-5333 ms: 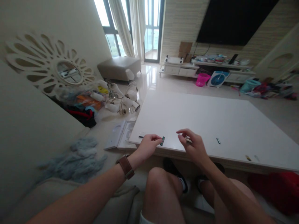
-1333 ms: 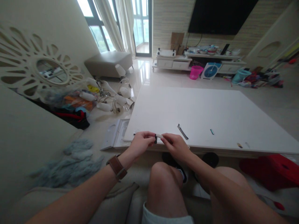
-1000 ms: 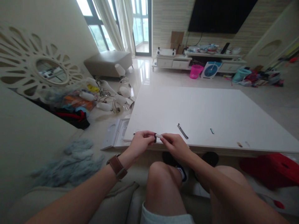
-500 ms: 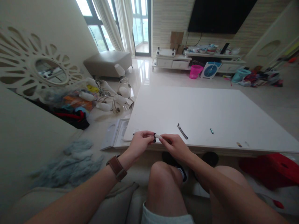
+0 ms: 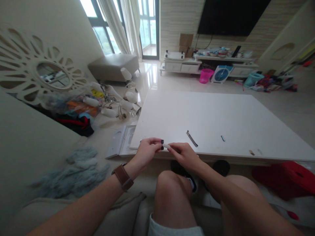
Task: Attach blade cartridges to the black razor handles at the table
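A low white table (image 5: pixel 221 111) fills the middle of the scene, and its top is smooth and mostly bare. On it, near the front edge, lies a thin dark metal strip (image 5: pixel 192 138), placed at an angle. To the right of it, apart, lies a small greenish piece (image 5: pixel 222 138). Further right, close to the near edge, are two tiny bits (image 5: pixel 251 152); I cannot tell what they are. On the glossy tiled floor (image 5: pixel 172 83), touching the left near corner of the table, lies an open white box (image 5: pixel 120 142).
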Demonstrator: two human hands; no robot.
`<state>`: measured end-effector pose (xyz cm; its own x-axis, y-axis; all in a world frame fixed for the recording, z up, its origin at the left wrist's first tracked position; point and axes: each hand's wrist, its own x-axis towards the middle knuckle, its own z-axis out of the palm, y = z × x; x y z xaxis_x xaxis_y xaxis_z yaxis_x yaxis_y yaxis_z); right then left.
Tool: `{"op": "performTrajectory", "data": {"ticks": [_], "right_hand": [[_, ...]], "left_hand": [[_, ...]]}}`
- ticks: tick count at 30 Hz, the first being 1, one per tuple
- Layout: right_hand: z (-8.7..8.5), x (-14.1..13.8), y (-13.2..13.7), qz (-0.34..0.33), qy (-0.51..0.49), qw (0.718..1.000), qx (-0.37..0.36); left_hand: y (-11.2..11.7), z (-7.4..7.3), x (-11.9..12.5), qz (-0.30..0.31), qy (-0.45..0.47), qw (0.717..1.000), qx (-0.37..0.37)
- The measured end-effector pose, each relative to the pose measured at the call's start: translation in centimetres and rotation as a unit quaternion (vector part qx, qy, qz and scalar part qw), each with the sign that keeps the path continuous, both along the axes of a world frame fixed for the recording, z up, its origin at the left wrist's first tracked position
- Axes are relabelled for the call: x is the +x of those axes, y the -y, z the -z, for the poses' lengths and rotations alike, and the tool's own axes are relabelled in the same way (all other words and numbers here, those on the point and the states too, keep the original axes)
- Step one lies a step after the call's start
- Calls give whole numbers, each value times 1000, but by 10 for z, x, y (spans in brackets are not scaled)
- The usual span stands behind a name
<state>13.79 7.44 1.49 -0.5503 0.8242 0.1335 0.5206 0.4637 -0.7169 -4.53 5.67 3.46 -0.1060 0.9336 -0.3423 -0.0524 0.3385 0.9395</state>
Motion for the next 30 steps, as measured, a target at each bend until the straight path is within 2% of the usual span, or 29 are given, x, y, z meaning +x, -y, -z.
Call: {"op": "performTrajectory", "data": {"ticks": [5, 13, 20, 30], "right_hand": [[1, 4, -1, 12, 16, 1000, 19], [2, 5, -3, 33, 36, 998, 31], [2, 5, -4, 49, 24, 998, 41], [3, 3, -2, 13, -2, 1000, 9]], "left_hand": [[-1, 0, 0, 42, -14, 999, 0], [-2, 4, -3, 68, -39, 997, 0], [0, 1, -1, 61, -21, 998, -4], [0, 5, -1, 48, -8, 999, -3]]}}
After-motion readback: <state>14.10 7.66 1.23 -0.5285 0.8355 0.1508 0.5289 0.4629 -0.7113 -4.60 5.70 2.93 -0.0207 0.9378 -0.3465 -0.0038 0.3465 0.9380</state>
